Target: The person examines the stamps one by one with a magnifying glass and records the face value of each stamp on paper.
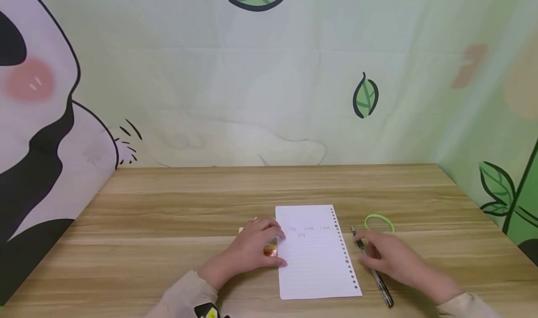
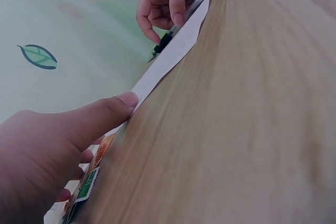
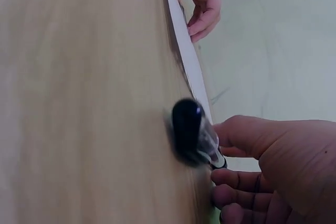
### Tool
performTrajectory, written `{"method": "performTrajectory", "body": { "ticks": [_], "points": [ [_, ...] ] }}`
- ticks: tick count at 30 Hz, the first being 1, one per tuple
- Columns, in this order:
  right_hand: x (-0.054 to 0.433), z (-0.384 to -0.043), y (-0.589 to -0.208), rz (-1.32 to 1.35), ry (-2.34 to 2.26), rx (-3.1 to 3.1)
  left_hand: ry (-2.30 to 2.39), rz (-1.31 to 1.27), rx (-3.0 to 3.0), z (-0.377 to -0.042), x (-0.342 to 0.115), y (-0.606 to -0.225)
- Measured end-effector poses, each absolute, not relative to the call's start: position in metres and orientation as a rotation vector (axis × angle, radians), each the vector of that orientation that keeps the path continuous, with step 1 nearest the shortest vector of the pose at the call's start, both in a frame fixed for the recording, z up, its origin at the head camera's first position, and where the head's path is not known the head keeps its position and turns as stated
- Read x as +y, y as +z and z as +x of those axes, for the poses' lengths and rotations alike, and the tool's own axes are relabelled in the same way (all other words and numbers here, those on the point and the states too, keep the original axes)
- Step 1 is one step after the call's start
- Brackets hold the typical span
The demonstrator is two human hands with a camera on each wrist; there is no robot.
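Note:
A ruled sheet of paper (image 1: pixel 317 262) with punched holes down its right side and a few handwritten marks lies on the table. My left hand (image 1: pixel 254 248) rests at its left edge, with thumb and index fingertips touching the paper. Beneath that hand is a partly covered packet (image 1: pixel 270 250) with orange print and a green label. My right hand (image 1: pixel 392 257) is right of the sheet, over a clear-barrelled pen (image 1: pixel 380 283) with a dark grip. Its thumb and index fingertips reach across the pen, which lies slanted; the fingers look loosely bent.
Just behind the right hand lies a light green ring (image 1: pixel 379 216). The wood-grain table (image 1: pixel 189 196) ends at a printed cloth backdrop (image 1: pixel 269 98) with a panda and leaves. More cloth rises along the right side.

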State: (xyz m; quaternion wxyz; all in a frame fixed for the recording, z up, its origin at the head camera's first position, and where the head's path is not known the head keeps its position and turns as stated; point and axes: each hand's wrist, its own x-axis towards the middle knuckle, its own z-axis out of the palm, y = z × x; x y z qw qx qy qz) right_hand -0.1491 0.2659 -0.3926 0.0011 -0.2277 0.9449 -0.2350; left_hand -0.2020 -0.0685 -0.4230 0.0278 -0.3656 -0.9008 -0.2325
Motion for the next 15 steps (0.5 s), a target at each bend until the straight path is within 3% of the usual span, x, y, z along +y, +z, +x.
{"method": "performTrajectory", "body": {
  "ticks": [15],
  "points": [
    [0.2613, -0.1474, -0.3955, -0.671, -0.727, 3.019, -0.723, -1.122, -2.781, -0.2011, -0.0686, -0.4218]
  ]
}}
